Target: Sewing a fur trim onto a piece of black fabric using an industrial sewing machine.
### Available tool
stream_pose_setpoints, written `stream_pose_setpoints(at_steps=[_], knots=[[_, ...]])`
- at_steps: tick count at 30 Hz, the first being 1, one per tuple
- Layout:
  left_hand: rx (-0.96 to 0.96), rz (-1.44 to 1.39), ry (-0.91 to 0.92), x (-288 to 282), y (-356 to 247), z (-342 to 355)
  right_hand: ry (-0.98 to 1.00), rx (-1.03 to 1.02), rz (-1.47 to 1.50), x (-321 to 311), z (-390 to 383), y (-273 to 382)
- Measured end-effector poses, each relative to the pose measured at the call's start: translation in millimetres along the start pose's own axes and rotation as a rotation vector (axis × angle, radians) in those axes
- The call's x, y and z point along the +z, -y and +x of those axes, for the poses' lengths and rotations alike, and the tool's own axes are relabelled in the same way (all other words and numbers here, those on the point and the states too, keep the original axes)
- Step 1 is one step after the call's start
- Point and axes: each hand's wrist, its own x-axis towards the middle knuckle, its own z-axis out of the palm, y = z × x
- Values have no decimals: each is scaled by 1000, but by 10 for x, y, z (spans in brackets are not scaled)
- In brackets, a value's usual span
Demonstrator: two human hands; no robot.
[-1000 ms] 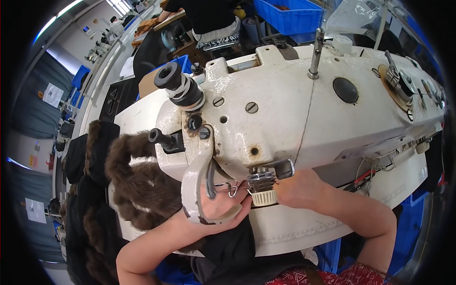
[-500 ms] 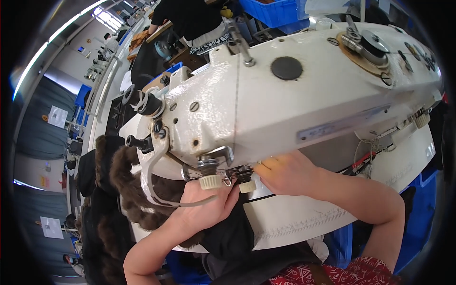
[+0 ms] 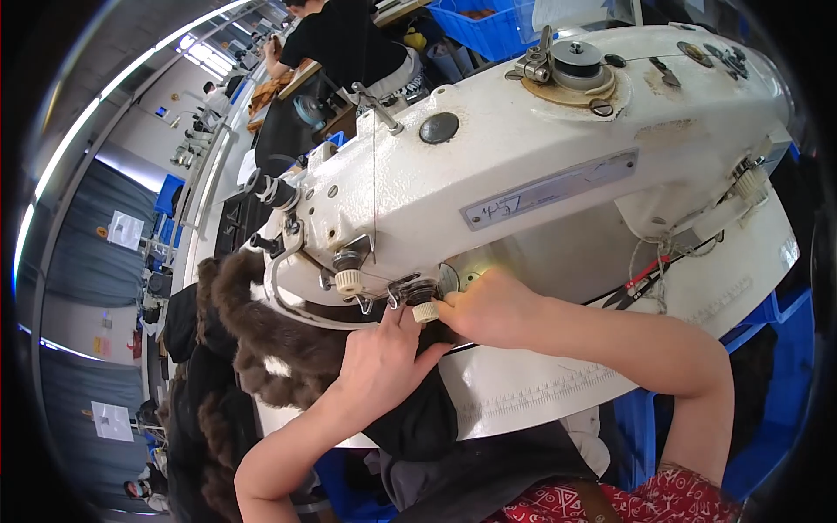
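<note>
My left hand [image 3: 384, 353] is under the front of a white sewing machine [image 3: 410, 187], beside brown fur [image 3: 288, 349] and black cloth [image 3: 417, 418]. Its thumb is spread away from the forefinger, which points up toward the thread guides; the other fingertips are hidden. To its right, my right hand [image 3: 495, 307] is closed with fingers curled, just beside the cream tension knob [image 3: 425, 312]. What its fingertips pinch is hidden behind the knob and hand. The black cloth runs from between the hands over the table's front edge toward my lap.
Red-handled snips [image 3: 647, 273] hang by the machine's pillar. A white machine table [image 3: 532, 392] with ruler marks lies under my right forearm. Blue bins [image 3: 635, 436] stand below it. More fur and black cloth [image 3: 196, 392] are piled at left. Another person [image 3: 344, 48] sits beyond the machine.
The view has shifted, so the machine sits further left and higher. My left thumb has spread from the fingers, and its forefinger now points up. My right hand remains closed by the tension knob.
</note>
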Motion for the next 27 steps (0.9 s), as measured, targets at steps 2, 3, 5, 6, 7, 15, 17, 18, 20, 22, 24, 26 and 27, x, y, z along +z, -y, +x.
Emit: stream_pose_setpoints(at_steps=[2, 3, 5, 6, 7, 15, 17, 18, 20, 22, 24, 26, 27], knots=[[38, -46, 80, -46, 5, -17, -18, 15, 7, 17, 5, 18], [35, -45, 75, -74, -22, -42, -36, 33, 18, 20, 5, 30], [-20, -138, 134, -164, -22, -89, -35, 28, 24, 32, 35, 16], [-28, -133, 130, -160, -10, -136, -29, 28, 30, 38, 44, 11], [50, -78, 36, -131, -16, -203, -36, 23, 24, 32, 38, 16], [105, -68, -483, 6, -281, -1345, -204, 36, 228, -10, -81, 192], [63, -10, -637, 301, -294, -1742, -269, 57, 283, -43, -69, 355], [-39, -89, -655, 441, -342, -1823, -325, 96, 339, -55, -67, 432], [-220, -347, -599, 571, -431, -1790, -364, 44, 370, -10, -38, 528], [-318, -545, -619, 764, -431, -1672, -356, -43, 283, 70, 5, 616], [-449, -861, -553, 872, -432, -1499, -315, -8, 259, -12, 94, 603], [-448, -738, -552, 780, -436, -1372, -183, 71, 384, -123, 164, 571], [-449, -742, -543, 750, -445, -1353, -181, 67, 376, -139, 157, 589]])
